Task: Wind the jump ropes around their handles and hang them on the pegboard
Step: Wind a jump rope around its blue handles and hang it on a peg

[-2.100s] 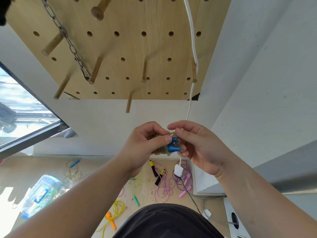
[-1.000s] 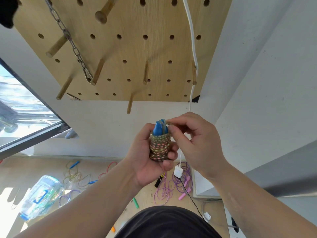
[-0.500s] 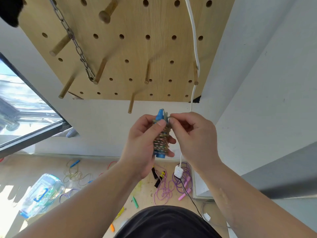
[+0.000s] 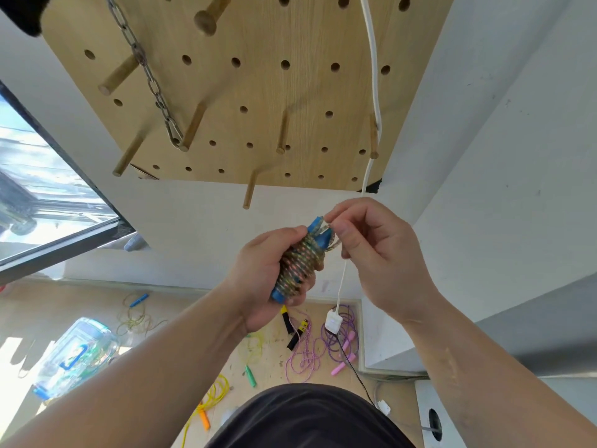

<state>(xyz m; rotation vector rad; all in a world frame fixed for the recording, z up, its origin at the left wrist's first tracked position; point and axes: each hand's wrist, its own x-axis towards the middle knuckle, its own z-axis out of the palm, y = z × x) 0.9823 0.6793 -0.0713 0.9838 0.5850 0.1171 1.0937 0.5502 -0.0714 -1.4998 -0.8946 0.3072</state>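
Open wall below pegboard (image 4: pixel 258 92); chain (image 4: pixel 151 88), white cable (image 4: pixel 374 92) across pegs

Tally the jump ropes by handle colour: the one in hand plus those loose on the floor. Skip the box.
Blue handles: 2, the wound rope in the left hand and a blue-handled rope on the floor
Black-and-yellow handles: 1
Pink handles: 1
Green handle: 1
Orange handle: 1
Total: 6

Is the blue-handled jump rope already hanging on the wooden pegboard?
No, the left hand grips the wound blue-handled jump rope below the wooden pegboard, while the right hand pinches its loose end.
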